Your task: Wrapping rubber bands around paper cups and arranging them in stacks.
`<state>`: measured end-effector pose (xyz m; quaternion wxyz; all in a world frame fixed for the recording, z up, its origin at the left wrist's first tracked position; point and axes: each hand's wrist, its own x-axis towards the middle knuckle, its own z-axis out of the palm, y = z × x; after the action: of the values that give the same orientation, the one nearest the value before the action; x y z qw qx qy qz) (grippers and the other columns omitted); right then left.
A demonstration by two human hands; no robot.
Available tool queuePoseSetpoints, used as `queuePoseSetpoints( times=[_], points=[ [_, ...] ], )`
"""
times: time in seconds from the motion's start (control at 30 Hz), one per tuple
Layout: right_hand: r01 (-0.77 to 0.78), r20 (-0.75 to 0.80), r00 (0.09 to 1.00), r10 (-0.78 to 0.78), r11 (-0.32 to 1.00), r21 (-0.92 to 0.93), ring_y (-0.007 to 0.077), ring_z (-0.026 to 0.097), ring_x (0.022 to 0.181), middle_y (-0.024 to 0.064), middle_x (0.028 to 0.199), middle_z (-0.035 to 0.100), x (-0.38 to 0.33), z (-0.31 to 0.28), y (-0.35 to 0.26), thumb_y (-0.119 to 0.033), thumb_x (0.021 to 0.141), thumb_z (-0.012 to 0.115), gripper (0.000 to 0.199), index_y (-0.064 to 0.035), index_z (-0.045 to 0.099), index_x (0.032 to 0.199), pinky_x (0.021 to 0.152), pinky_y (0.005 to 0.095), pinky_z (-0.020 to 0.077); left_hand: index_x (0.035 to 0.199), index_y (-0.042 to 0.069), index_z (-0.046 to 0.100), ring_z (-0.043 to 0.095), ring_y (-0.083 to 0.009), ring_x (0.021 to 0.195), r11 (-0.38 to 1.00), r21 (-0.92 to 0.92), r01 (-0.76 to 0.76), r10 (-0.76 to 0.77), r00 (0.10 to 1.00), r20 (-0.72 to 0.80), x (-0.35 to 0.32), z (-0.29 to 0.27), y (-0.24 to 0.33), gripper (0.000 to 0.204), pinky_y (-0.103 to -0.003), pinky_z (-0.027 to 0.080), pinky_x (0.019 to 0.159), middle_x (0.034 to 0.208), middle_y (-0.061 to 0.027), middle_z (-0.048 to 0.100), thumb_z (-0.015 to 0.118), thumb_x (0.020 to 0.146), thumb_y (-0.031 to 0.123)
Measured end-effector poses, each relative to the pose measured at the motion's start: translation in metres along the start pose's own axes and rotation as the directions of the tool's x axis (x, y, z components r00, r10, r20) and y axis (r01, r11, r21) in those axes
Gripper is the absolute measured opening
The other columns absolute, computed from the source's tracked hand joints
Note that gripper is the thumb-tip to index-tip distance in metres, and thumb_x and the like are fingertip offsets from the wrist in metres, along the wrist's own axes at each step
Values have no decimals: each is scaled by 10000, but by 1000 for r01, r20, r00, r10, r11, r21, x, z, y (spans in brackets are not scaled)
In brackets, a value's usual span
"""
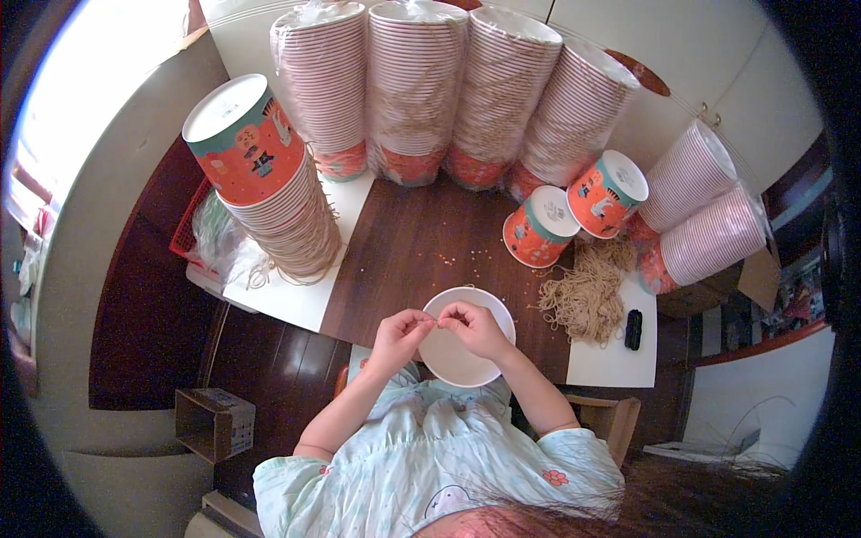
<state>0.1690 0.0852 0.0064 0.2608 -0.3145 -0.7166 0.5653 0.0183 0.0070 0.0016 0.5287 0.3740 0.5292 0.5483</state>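
My left hand (401, 337) and my right hand (475, 328) meet fingertip to fingertip above the near left side of a white-lined paper bucket (464, 366). Both are closed in a pinch. What the fingertips hold is too small to make out. The bucket faces me with its mouth up, close to my lap at the table's near edge. To its right lies a loose heap of tan cord (583, 300). Two orange-and-green paper buckets, one (542, 227) nearer and one (607, 194) behind it, stand upside down beyond the heap.
Tall plastic-wrapped bucket stacks (417, 90) line the table's far side. A corded bucket stack (278, 215) stands at left, by a red basket (190, 218). A black object (634, 330) lies on the white right end. Small bits dot the brown tabletop (386, 242). A cardboard box (215, 423) sits lower left.
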Motion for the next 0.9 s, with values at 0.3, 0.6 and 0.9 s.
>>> queuePoseSetpoints(
  times=[0.3, 0.6, 0.9],
  points=[
    [78, -15, 997, -80, 993, -90, 109, 509, 604, 49, 652, 546, 0, 2, -6, -72, 780, 541, 58, -18, 522, 784, 548, 260, 409, 831, 2, 566, 496, -32, 619, 999, 7, -42, 42, 999, -9, 1, -2, -13, 85, -173, 399, 517, 680, 9, 563, 552, 816, 84],
    [51, 35, 998, -50, 999, -9, 115, 524, 627, 54, 656, 549, -1, -1, -8, -58, 782, 518, 46, -12, 523, 786, 581, 253, 421, 829, 11, 574, 515, -73, 617, 996, 79, -30, 35, 998, -58, -1, -3, -13, 71, -200, 411, 533, 692, -17, 562, 576, 786, 67],
    [39, 94, 995, -22, 983, -177, 125, 529, 609, 56, 687, 576, 6, -6, -35, -90, 784, 536, 84, -13, 569, 782, 566, 258, 424, 759, 70, 607, 478, -220, 756, 668, 571, -477, 534, 842, 77, 0, -3, 23, 128, -317, 381, 655, 753, -51, 505, 661, 645, 97]
  ],
)
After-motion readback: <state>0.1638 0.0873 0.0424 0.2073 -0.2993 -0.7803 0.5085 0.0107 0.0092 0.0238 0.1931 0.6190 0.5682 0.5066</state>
